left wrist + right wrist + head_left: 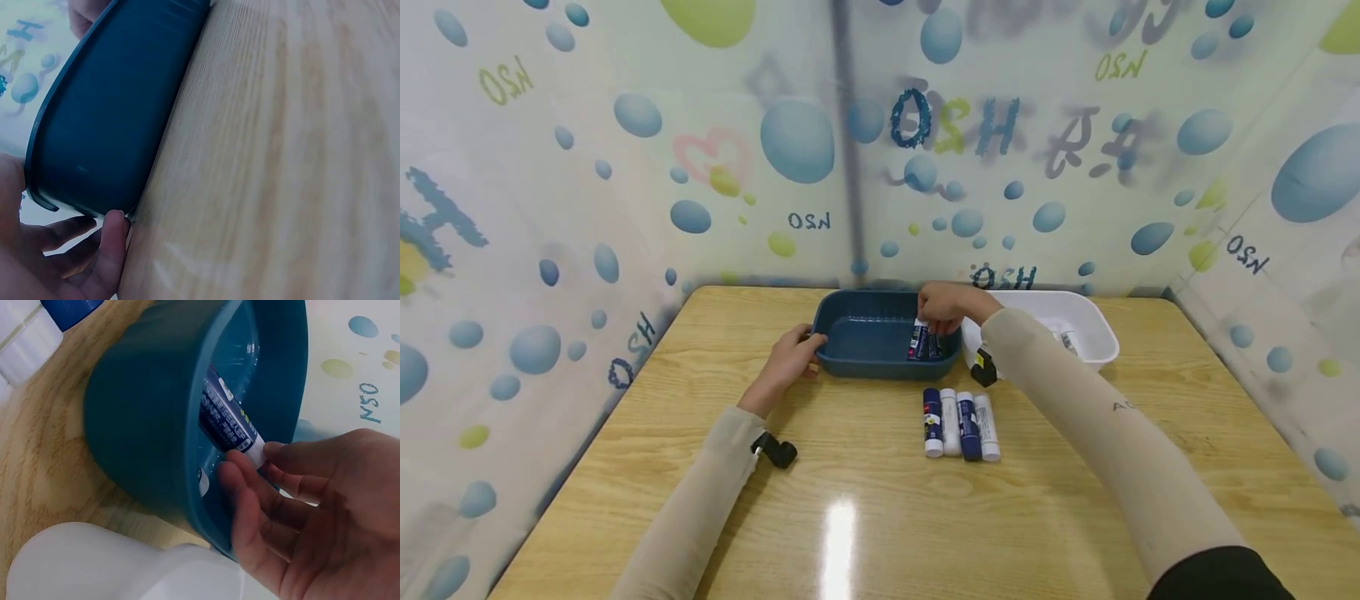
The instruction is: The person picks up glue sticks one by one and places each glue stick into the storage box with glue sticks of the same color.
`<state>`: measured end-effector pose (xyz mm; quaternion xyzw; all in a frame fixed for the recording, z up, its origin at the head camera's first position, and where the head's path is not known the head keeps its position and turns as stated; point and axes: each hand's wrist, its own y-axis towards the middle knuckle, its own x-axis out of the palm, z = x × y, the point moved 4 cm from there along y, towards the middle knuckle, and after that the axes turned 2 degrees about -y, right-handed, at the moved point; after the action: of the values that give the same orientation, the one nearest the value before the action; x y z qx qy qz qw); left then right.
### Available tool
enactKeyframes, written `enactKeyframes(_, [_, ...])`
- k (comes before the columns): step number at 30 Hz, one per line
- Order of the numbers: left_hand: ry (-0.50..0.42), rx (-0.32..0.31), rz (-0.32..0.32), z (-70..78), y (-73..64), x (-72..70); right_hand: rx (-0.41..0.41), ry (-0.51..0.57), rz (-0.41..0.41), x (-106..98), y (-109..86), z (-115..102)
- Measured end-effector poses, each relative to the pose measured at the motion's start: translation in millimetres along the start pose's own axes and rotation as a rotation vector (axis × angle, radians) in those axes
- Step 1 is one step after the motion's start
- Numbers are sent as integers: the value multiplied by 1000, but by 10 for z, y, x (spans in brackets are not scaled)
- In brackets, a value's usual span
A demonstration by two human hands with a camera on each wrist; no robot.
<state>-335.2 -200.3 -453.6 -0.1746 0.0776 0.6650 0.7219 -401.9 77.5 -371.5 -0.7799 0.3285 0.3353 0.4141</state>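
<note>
A dark blue plastic basin (pixel 865 369) stands at the back of the table. My left hand (pixel 790 358) holds its left end, thumb at the rim and fingers against the outer wall. Inside the basin's right end, my right hand (pixel 946 307) pinches the white end of a navy glue stick (pixel 228 415) between thumb and fingers. Beside it in the basin lies another glue stick (pixel 204 482), mostly hidden by the wall in the right wrist view. In front of the basin, several glue sticks (pixel 951 421), navy and white, lie side by side on the table.
A white basin (pixel 1105 333) stands right of the blue one, partly behind my right forearm, with a white glue stick (pixel 1067 342) inside. Patterned curtains (pixel 805 142) enclose the wooden table (pixel 737 517) at the back and sides.
</note>
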Motion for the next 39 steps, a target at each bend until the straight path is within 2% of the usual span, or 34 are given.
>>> enactKeyframes(4, [4, 3, 3, 11, 1, 5, 7, -15, -30, 22, 13, -2])
enactKeyframes(13, [7, 11, -3, 26, 18, 16, 62, -14, -156, 91, -16, 0])
enactKeyframes(19, [12, 16, 0, 36, 22, 16, 35, -29, -180, 115, -50, 1])
enactKeyframes(28, [6, 10, 4, 35, 27, 22, -51, -79, -106, 42, -225, -7])
enactKeyframes(34, [-61, -31, 6, 24, 11, 19, -112, -11, -12, -48, -413, 74])
enactKeyframes(39, [-76, -60, 22, 43, -28, 15, -184, 42, 70, -143, -650, 142])
